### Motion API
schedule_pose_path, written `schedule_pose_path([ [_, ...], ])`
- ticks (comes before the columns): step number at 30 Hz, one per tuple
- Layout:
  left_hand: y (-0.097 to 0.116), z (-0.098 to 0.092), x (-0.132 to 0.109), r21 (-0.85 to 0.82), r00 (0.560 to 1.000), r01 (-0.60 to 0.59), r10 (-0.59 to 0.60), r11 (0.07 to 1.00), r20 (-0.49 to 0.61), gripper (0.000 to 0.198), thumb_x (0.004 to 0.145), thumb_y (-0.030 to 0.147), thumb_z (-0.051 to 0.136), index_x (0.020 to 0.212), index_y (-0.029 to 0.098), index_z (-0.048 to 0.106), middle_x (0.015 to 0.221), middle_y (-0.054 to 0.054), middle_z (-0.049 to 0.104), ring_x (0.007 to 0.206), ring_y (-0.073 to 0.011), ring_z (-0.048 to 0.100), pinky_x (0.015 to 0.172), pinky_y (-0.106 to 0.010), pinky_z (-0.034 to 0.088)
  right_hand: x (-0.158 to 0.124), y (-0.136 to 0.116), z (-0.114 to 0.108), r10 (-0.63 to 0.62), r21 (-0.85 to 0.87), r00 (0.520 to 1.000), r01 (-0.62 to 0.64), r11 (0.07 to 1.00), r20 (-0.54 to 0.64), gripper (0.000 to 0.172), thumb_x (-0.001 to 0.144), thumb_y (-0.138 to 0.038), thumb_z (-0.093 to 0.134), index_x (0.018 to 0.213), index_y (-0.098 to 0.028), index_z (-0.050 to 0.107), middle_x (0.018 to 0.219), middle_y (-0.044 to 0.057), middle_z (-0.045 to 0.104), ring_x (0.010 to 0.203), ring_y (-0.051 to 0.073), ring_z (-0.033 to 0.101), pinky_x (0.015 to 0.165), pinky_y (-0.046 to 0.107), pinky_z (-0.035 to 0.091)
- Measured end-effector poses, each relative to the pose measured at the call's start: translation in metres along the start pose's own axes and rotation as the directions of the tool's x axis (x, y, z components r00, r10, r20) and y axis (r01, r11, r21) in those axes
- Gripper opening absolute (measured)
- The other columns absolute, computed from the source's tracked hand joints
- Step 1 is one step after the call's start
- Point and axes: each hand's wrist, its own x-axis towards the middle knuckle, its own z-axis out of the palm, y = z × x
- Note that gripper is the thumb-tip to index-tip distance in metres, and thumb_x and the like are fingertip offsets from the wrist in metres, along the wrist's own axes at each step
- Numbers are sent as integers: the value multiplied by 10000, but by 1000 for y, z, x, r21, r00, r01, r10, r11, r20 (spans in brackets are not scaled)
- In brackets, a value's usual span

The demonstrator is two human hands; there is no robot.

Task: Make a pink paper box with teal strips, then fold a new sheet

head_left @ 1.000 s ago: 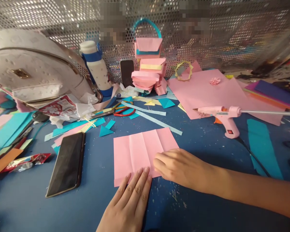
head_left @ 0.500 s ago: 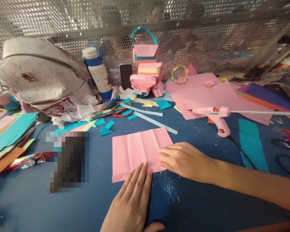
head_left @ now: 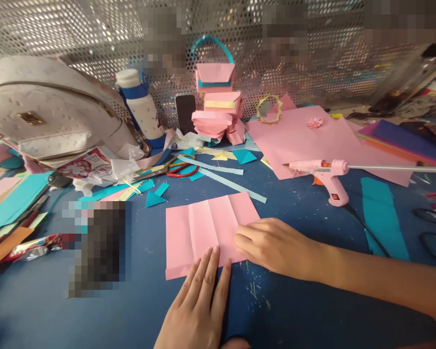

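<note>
A pink sheet of paper (head_left: 203,228) with upright creases lies on the blue table, its near edge folded into a narrow strip. My left hand (head_left: 199,295) rests palm down, with long fingers stretched out and slightly spread over that near edge. From the right, my right hand (head_left: 272,245) presses on the sheet's right part. Its fingers are curled and held together against the paper; the fingertips are partly hidden. Beyond the sheet lie pale blue paper strips (head_left: 236,186) and small blue paper scraps (head_left: 155,198).
A pink glue gun (head_left: 323,169) lies at the right, its cord running toward me. Behind stand pink paper bags (head_left: 216,77), a phone (head_left: 186,114), a bottle (head_left: 143,109) and a white backpack (head_left: 47,106). Red-handled scissors (head_left: 183,169) lie among scraps.
The view has shifted slightly. My left index finger has spread a little away from the others. My right hand stays on the right part of the sheet, nearly in place.
</note>
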Motion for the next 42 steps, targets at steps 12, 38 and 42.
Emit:
schedule_pose_path([
  [12, 8, -3, 16, -141, 1000, 16, -18, 990, -17, 936, 914, 731, 286, 1475, -17, 322, 1496, -193, 425, 1423, -302, 349, 1061, -376, 407, -20, 19, 1, 78, 16, 996, -77, 997, -47, 231, 972, -148, 440, 757, -174, 518, 739, 4, 589, 629, 139, 535, 577, 295, 277],
  [38, 38, 6, 79, -329, 990, 34, 14, 944, 142, 1126, 763, 783, 541, 1512, 6, 219, 1551, -320, 212, 1446, -459, 160, 1100, -581, 357, -49, 31, -3, 313, 211, 948, -295, 932, -55, 224, 982, -150, 380, 811, -174, 522, 785, 11, 590, 613, 137, 526, 557, 301, 247],
  [42, 42, 8, 88, -351, 990, 70, -23, 934, 137, 1153, 711, 808, 571, 1521, 54, 243, 1571, -322, 117, 1432, -507, 112, 1084, -657, 326, -49, 33, 0, 291, 221, 954, -270, 937, -66, 198, 967, -146, 398, 822, -170, 531, 793, 15, 594, 620, 137, 521, 558, 289, 255],
])
